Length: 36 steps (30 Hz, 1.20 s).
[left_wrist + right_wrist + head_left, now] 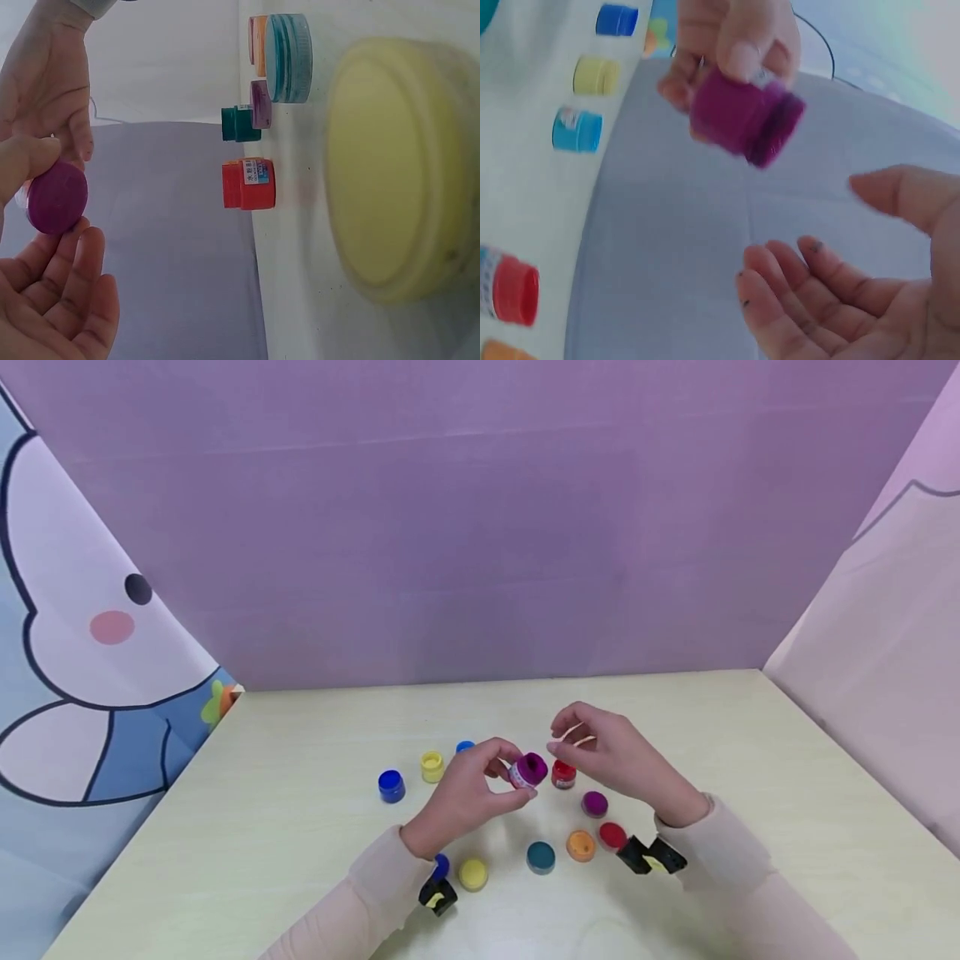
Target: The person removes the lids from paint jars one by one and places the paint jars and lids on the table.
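My left hand [467, 789] pinches a small purple paint jar [530, 769] between thumb and fingers, above the table. The jar has no lid on and leans with its dark mouth turned toward my right side; in the left wrist view its round purple base [58, 199] faces the camera. Just right of it hovers my right hand [618, 753], holding nothing, its fingers loosely bent and spread from the thumb. Small dark smudges mark those fingertips [751, 294] in the right wrist view. Below the hands are a red paint jar [563, 775] and a purple lid [595, 804].
Left of the hands stand a dark blue jar [391, 786], a yellow jar [432, 767] and a partly hidden light blue one [465, 747]. Nearer lie lids: yellow [473, 875], teal [541, 857], orange [581, 846] and red [612, 836]. A green jar [241, 124] shows in the left wrist view.
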Tool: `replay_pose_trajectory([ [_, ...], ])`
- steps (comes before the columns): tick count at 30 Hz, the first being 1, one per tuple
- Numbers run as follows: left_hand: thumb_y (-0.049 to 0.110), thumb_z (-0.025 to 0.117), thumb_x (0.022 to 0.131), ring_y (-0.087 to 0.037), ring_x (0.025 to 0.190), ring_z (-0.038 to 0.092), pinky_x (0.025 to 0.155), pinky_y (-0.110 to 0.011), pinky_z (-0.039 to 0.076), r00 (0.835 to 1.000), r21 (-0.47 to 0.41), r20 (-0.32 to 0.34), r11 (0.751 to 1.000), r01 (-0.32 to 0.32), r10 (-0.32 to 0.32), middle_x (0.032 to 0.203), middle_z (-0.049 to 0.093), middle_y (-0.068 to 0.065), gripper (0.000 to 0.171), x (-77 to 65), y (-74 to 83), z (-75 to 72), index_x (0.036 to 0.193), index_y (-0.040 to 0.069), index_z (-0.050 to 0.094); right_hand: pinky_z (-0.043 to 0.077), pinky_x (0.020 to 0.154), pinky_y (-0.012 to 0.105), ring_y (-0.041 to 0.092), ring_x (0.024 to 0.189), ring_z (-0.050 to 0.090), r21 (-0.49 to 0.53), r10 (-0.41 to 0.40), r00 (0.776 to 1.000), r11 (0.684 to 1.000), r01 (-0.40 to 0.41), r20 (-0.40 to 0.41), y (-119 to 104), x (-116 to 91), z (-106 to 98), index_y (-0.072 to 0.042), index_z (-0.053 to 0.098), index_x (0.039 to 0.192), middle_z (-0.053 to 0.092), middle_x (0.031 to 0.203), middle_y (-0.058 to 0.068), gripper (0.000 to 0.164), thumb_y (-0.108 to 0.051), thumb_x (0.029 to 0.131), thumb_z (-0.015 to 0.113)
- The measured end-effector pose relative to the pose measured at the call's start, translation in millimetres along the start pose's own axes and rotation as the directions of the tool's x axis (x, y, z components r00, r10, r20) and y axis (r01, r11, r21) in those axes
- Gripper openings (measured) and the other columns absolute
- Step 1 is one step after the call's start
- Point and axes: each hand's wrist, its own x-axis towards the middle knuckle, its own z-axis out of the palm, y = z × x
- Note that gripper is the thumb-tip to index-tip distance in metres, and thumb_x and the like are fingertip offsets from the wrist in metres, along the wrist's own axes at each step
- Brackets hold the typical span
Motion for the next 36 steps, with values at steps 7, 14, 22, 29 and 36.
replay_pose_trajectory([
  [7,0.030,0.073,0.075,-0.005,0.083,0.054,0.077,-0.039,0.048,0.999,0.026,0.007,0.999,-0.032,0.031,0.094,0.057,0.012,0.035,-1.0,0.6,2.1,0.103,0.021,0.053,0.050,0.063,0.029,0.016,0.077,0.054,0.034,0.021,0.996,0.999,-0.024,0.088,-4.1,-0.2,18.1,-0.007,0.048,0.102,0.056,0.089,0.003,0.035,-0.028,0.083,0.066],
  [14,0.029,0.073,0.075,-0.004,0.084,0.053,0.078,-0.032,0.047,0.998,0.062,-0.001,0.996,-0.067,0.067,0.095,0.056,0.012,0.034,-0.9,-0.6,3.6,0.102,0.022,0.052,0.047,0.047,0.029,0.019,0.071,0.053,0.032,0.069,0.991,0.997,-0.073,0.118,-7.4,-2.2,24.7,-0.009,0.047,0.103,0.056,0.089,0.002,0.038,-0.032,0.081,0.068],
  [22,0.027,0.074,0.074,-0.005,0.083,0.052,0.078,-0.038,0.048,0.999,0.095,-0.009,0.994,-0.047,0.049,0.095,0.055,0.011,0.037,-1.3,1.1,3.3,0.102,0.020,0.051,0.050,0.057,0.030,0.017,0.070,0.054,0.030,0.015,0.991,0.999,-0.019,0.134,-6.3,-2.2,30.2,-0.010,0.048,0.099,0.057,0.082,-0.001,0.032,-0.027,0.081,0.068],
  [29,0.024,0.075,0.074,-0.006,0.083,0.051,0.077,-0.037,0.048,0.999,0.119,-0.014,0.992,-0.047,0.049,0.095,0.054,0.011,0.038,-1.7,1.2,4.0,0.103,0.021,0.051,0.050,0.058,0.029,0.017,0.071,0.055,0.038,0.018,0.988,0.999,-0.024,0.154,-7.0,-2.0,32.8,-0.008,0.048,0.099,0.057,0.082,0.000,0.031,-0.024,0.080,0.068],
  [36,0.025,0.074,0.074,-0.005,0.085,0.051,0.074,-0.029,0.048,0.998,0.160,-0.027,0.986,-0.046,0.051,0.096,0.053,0.011,0.038,-1.8,0.5,3.8,0.103,0.022,0.050,0.050,0.060,0.028,0.017,0.072,0.054,0.012,0.057,0.990,0.998,-0.059,0.129,-5.5,-1.0,33.1,-0.009,0.050,0.096,0.057,0.081,-0.001,0.031,-0.026,0.079,0.070],
])
